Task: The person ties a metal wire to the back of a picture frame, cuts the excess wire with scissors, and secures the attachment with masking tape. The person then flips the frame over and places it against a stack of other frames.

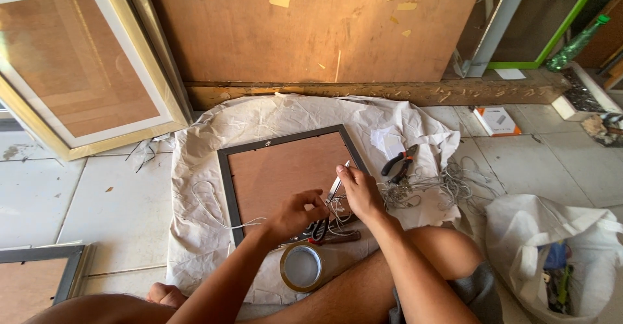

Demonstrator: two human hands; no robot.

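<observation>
A dark-grey rectangular picture frame with a brown hardboard backing [285, 168] is laid face down on a crumpled off-white paper sheet [195, 233], which is spread over the pale tiled floor [110, 200], apparently so that the frame's front is cushioned while its back is reached. The right hand [359, 191] is closed around a slim silver metal tool [337, 182], held upright by its lower part over the frame's near right corner; what kind of tool it is cannot be told. The left hand [300, 211] is curled just beside it, fingertips pinched on thin whitish hanging wire [214, 210], one strand of which is looped across the paper to the frame's left. Below the hands, black-handled scissors [319, 228] and a roll of brown packing tape [302, 267] are kept within easy reach, the tape near the person's bare leg. To the right of the frame, red-and-black pliers [399, 162] are set on the paper, beside a loose tangle of grey wire [441, 187]. A white plastic bag holding assorted tools [551, 259] is placed at the far right. A gold-framed picture [78, 64] is leaned upright against the wall at upper left, beside a large brown plywood board [311, 25].
</observation>
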